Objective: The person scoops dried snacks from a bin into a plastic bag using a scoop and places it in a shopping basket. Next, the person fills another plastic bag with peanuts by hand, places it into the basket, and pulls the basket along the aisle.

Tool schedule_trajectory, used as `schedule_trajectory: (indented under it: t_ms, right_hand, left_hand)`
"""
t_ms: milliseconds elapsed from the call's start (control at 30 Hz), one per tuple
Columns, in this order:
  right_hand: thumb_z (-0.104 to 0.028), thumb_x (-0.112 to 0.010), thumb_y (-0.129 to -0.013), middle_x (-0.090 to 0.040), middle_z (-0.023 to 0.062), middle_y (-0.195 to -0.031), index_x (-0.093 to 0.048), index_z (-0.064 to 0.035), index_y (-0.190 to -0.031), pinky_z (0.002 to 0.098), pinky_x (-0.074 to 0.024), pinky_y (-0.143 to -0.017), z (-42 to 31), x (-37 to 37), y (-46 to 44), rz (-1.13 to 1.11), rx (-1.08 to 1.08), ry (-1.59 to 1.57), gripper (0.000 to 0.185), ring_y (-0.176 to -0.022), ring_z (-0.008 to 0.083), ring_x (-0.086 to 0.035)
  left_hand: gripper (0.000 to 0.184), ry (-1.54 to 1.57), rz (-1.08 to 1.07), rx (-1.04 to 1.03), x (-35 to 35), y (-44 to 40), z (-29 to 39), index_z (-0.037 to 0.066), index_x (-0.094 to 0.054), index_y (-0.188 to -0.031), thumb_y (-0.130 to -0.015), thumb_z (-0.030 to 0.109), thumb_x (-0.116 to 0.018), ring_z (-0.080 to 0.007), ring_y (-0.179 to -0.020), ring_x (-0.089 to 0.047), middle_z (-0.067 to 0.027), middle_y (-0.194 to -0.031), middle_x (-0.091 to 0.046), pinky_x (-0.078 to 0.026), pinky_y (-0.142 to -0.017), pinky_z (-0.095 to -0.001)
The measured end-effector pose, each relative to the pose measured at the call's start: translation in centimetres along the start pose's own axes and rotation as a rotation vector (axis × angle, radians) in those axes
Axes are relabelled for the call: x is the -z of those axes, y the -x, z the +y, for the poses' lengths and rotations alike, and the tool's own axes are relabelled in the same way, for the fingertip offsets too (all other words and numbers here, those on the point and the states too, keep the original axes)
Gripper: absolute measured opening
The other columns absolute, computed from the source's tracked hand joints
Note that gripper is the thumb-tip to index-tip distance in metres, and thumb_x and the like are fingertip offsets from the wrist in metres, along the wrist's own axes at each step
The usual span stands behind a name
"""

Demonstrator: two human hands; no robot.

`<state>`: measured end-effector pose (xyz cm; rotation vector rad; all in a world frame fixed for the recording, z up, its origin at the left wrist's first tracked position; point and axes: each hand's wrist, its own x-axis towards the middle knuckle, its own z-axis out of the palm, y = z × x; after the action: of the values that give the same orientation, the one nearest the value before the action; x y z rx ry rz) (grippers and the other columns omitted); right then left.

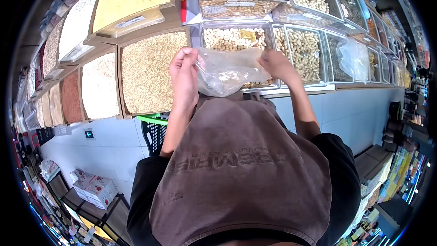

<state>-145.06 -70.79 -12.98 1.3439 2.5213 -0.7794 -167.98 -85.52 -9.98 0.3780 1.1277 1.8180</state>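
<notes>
A clear plastic bag (225,71) is stretched between my two hands, its upper edge spread wide. My left hand (184,66) pinches the bag's left corner between thumb and fingers. On the other side, my right hand (276,65) grips the right end of the bag with curled fingers. The bag hangs over the front of a clear bin of peanuts (227,38), whose lower part it covers. A small yellow packet (248,35) lies on those peanuts. Whether the bag contains anything is hard to tell.
Bins of grain (150,71) stand to the left, with white grain (100,86) beyond. Further lidded peanut bins (304,55) and another plastic bag (354,59) are on the right. A black basket with a green rim (154,119) is below the shelf's edge.
</notes>
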Motion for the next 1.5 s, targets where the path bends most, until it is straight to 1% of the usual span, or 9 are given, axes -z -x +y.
schedule_trajectory:
  t_ms: [167,300,500,900,1000,1167,1233,1300,1500]
  right_hand:
    - [-0.007,-0.056,-0.091,-0.061,0.0008,-0.072,-0.066,-0.0023,-0.089,0.0206,-0.0405,-0.051,-2.1,8.7,7.3,0.14,0.307,-0.698,0.011,-0.06,0.0064,-0.053]
    - [-0.007,-0.06,-0.09,-0.064,0.0003,-0.077,-0.065,-0.0017,-0.088,0.019,-0.0393,-0.052,-4.5,14.4,12.5,0.545,0.729,-0.82,0.008,-0.062,0.0033,-0.053]
    - [-0.008,-0.048,-0.098,-0.057,0.002,-0.076,-0.06,0.0052,-0.093,0.017,-0.0335,-0.056,-3.0,17.2,12.5,0.79,0.807,-0.916,0.018,-0.061,0.0033,-0.046]
    - [-0.013,-0.057,-0.095,-0.062,0.0032,-0.081,-0.063,0.0022,-0.094,0.017,-0.0349,-0.059,-0.3,15.2,13.7,0.496,0.802,-0.976,0.016,-0.067,0.0041,-0.049]
    - [-0.013,-0.062,-0.093,-0.063,0.0025,-0.072,-0.064,-0.0017,-0.083,0.0181,-0.0392,-0.049,0.8,14.8,14.6,0.247,1.07,-0.83,0.015,-0.057,0.0039,-0.054]
    - [-0.035,-0.053,-0.097,-0.06,0.009,-0.074,-0.06,0.0015,-0.091,0.0193,-0.0426,-0.041,4.5,10.6,9.2,-0.022,0.749,-0.77,0.038,-0.055,0.0078,-0.054]
    - [-0.035,-0.056,-0.095,-0.063,0.0145,-0.089,-0.059,0.0006,-0.108,0.0288,-0.0553,-0.06,5.9,5.3,3.7,-0.052,0.488,-0.348,0.038,-0.077,0.0183,-0.064]
    - [-0.032,-0.055,-0.095,-0.059,0.0239,-0.112,-0.053,0.0031,-0.125,0.046,-0.0491,-0.095,7.4,-2.6,0.5,0.087,0.564,0.055,0.047,-0.114,0.0328,-0.057]
    - [-0.023,-0.064,-0.085,-0.023,0.0303,-0.149,-0.039,-0.0198,-0.145,0.0502,-0.0323,-0.112,4.9,-12.4,-1.8,-0.017,0.575,-0.038,0.065,-0.139,0.0451,-0.027]
  left_hand:
    - [0.011,0.177,0.012,-0.171,-0.2,2.3,4.7,0.005,-0.055,-0.089,-0.096,0.013,-0.054,-0.0075,-0.066,-0.048,0.001,-0.073,-0.052,-0.04,-0.066,-0.0206]
    - [0.017,0.173,-0.641,-0.583,1.0,3.1,10.0,0.006,-0.053,-0.103,-0.098,0.022,-0.05,-0.0126,-0.083,-0.054,-0.0032,-0.085,-0.054,-0.047,-0.082,-0.0307]
    - [0.015,-0.068,-0.352,-0.774,-3.4,4.0,14.0,-0.001,-0.058,-0.095,-0.097,0.013,-0.053,-0.0118,-0.081,-0.059,-0.0098,-0.09,-0.063,-0.05,-0.075,-0.0264]
    - [0.011,-0.065,-0.032,-0.739,-3.5,12.4,9.1,0.0,-0.06,-0.094,-0.096,0.009,-0.054,-0.0126,-0.076,-0.063,-0.0097,-0.085,-0.067,-0.052,-0.074,-0.0273]
    - [0.012,-0.001,0.08,-0.708,-5.7,17.4,7.3,0.004,-0.051,-0.09,-0.096,0.014,-0.052,-0.011,-0.073,-0.054,-0.0045,-0.081,-0.057,-0.045,-0.072,-0.0271]
    - [0.014,-0.083,0.123,-0.658,-6.9,23.6,3.5,0.007,-0.046,-0.092,-0.095,0.019,-0.052,-0.0139,-0.079,-0.044,-0.0039,-0.087,-0.047,-0.039,-0.072,-0.0303]
    - [0.013,-0.141,0.171,-0.681,-8.2,25.3,1.6,0.004,-0.045,-0.089,-0.096,0.014,-0.052,-0.012,-0.073,-0.037,-0.0029,-0.079,-0.043,-0.034,-0.067,-0.0273]
    - [0.012,-0.166,0.204,-0.67,-7.7,27.0,0.3,0.005,-0.046,-0.089,-0.096,0.013,-0.051,-0.0116,-0.073,-0.04,-0.0024,-0.079,-0.045,-0.038,-0.069,-0.0271]
    - [0.015,-0.252,0.631,-0.703,-6.8,31.1,0.2,0.005,-0.049,-0.086,-0.099,0.014,-0.052,-0.0092,-0.072,-0.05,-0.0026,-0.078,-0.054,-0.042,-0.071,-0.0253]
